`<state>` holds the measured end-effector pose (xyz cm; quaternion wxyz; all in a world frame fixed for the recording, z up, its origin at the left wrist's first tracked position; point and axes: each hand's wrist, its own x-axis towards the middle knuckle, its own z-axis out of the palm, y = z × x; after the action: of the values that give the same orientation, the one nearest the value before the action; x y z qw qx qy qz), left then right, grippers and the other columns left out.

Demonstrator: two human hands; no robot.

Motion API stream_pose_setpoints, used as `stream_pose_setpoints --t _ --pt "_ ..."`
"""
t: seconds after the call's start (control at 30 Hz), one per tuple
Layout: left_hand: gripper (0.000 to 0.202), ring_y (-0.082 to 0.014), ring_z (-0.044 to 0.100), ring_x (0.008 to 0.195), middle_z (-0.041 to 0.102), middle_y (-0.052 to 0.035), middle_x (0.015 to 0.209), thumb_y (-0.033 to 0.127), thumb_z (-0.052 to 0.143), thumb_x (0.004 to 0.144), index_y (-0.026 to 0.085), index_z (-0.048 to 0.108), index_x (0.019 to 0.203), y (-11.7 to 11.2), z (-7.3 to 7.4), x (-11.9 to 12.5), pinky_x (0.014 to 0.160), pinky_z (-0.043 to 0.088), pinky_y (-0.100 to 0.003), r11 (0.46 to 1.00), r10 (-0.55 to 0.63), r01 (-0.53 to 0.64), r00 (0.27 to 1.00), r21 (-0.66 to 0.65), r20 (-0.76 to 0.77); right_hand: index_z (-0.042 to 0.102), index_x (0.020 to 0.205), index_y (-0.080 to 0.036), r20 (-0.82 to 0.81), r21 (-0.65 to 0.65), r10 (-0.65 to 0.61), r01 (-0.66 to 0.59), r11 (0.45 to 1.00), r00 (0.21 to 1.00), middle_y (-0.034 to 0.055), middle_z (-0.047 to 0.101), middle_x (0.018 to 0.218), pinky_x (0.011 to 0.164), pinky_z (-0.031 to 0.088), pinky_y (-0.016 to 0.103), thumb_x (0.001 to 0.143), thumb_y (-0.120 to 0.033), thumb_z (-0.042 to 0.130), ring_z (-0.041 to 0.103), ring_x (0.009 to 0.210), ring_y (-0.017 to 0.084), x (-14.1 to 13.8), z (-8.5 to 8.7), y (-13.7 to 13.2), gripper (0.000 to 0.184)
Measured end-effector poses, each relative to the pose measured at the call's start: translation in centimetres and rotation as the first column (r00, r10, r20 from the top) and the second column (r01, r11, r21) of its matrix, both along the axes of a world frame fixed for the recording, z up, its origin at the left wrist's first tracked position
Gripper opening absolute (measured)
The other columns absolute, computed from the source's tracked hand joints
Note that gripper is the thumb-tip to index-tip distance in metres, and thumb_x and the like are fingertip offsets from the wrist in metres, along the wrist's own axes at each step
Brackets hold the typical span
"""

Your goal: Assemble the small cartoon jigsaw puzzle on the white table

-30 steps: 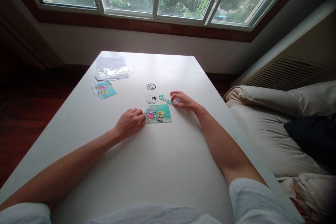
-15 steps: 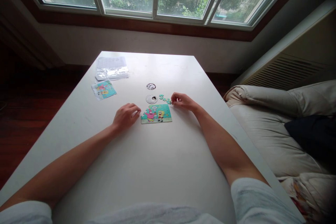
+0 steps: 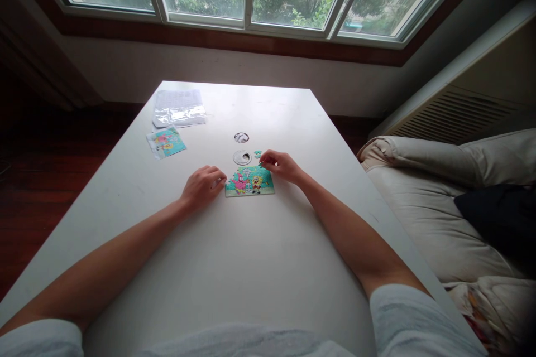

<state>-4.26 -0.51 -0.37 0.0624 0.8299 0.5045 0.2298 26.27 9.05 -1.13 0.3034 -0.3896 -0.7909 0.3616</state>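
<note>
one jigsaw (image 3: 250, 183), likely light, weak-jointed, suits edge holds; right hand (image 3: 282, 165) pinches a piece (image 3: 260, 165); left hand (image 3: 202, 185) curls, grip unclear.

Loose pale shirt (image 3: 247, 341), whitish with soft blue-grey streaks; short left sleeve (image 3: 39, 337), short wide right sleeve (image 3: 419, 321) streaked likewise; forearms (image 3: 129, 259) bare, slender.
</note>
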Motion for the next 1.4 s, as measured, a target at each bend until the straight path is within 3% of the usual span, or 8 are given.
stream_pose_setpoints --t 0.27,0.43,0.6,0.8,0.97,1.17,1.3,1.4 --pt "0.024 -0.022 0.06 0.107 0.068 -0.0049 0.118 0.028 0.054 0.096 0.026 0.069 0.115 -0.4 0.3 0.5 0.094 0.048 -0.038 0.979 -0.205 0.204 0.978 -0.017 -0.048 0.063 0.089 -0.022 -0.094 -0.029 -0.162 0.16 0.987 0.982 -0.0003 0.065 0.078 0.065 0.044 0.029 0.08 -0.038 0.069 0.053 0.066 0.014 0.1 -0.8 0.7 0.019" --pt "0.025 -0.0223 0.06 0.108 0.067 -0.0055 0.119 0.029 0.056 0.095 0.029 0.069 0.117 -0.6 0.4 0.7 0.097 0.047 -0.039 0.959 -0.282 0.281 0.957 -0.031 -0.068 0.064 0.089 -0.023 -0.066 -0.021 -0.182 0.18 0.983 0.981 -0.0001 0.066 0.078 0.065 0.046 0.029 0.08 -0.041 0.068 0.053 0.066 0.014 0.2 -1.1 0.8 0.021" --pt "0.024 -0.0208 0.061 0.104 0.067 -0.0052 0.117 0.03 0.06 0.092 0.029 0.069 0.115 -0.7 0.6 0.8 0.097 0.046 -0.037 0.926 -0.375 0.371 0.925 -0.07 -0.059 0.068 0.092 -0.023 -0.018 0.081 -0.235 0.236 0.968 0.972 0.0013 0.071 0.082 0.071 0.047 0.032 0.083 -0.038 0.064 0.058 0.07 0.016 0.4 -1.0 0.7 0.017" --pt "0.025 -0.0204 0.061 0.102 0.067 -0.0059 0.115 0.03 0.06 0.093 0.029 0.069 0.115 -0.8 0.7 0.9 0.095 0.047 -0.036 0.922 -0.386 0.382 0.921 -0.062 -0.059 0.072 0.098 -0.024 0.048 0.127 -0.278 0.271 0.954 0.959 0.0019 0.072 0.081 0.074 0.048 0.033 0.085 -0.037 0.061 0.062 0.073 0.017 0.5 -1.1 0.7 0.021" --pt "0.024 -0.0204 0.061 0.101 0.067 -0.0061 0.114 0.03 0.059 0.093 0.028 0.07 0.114 -0.8 0.7 0.9 0.094 0.047 -0.036 0.922 -0.385 0.382 0.92 -0.055 -0.069 0.072 0.111 -0.023 0.03 0.145 -0.227 0.22 0.965 0.973 0.0032 0.071 0.087 0.077 0.049 0.033 0.087 -0.035 0.058 0.059 0.073 0.017 0.1 -1.0 0.6 0.03" --pt "0.023 -0.0192 0.062 0.099 0.068 -0.0055 0.111 0.03 0.059 0.093 0.029 0.071 0.112 -0.7 0.7 1.0 0.092 0.048 -0.034 0.919 -0.393 0.391 0.917 -0.045 -0.063 0.072 0.107 -0.023 0.05 0.159 -0.166 0.156 0.975 0.985 0.0047 0.071 0.091 0.076 0.049 0.033 0.09 -0.031 0.055 0.059 0.076 0.018 -0.2 -1.3 0.5 0.025" --pt "0.022 -0.0188 0.062 0.098 0.068 -0.0056 0.11 0.029 0.056 0.095 0.029 0.072 0.111 -0.7 0.8 1.1 0.091 0.048 -0.033 0.92 -0.39 0.388 0.919 -0.043 -0.057 0.073 0.103 -0.025 0.128 0.239 -0.164 0.13 0.962 0.978 0.0071 0.069 0.098 0.086 0.05 0.038 0.09 -0.029 0.058 0.06 0.094 0.023 -0.2 -1.2 0.5 0.02" --pt "0.022 -0.019 0.061 0.097 0.068 -0.0058 0.109 0.028 0.053 0.097 0.029 0.072 0.11 -0.7 0.8 1.2 0.09 0.047 -0.034 0.923 -0.384 0.382 0.921 -0.049 -0.059 0.072 0.114 -0.026 0.209 0.346 -0.204 0.123 0.93 0.956 0.0102 0.065 0.118 0.101 0.045 0.046 0.093 -0.034 0.058 0.055 0.113 0.029 -0.4 -1.3 0.8 0.026"
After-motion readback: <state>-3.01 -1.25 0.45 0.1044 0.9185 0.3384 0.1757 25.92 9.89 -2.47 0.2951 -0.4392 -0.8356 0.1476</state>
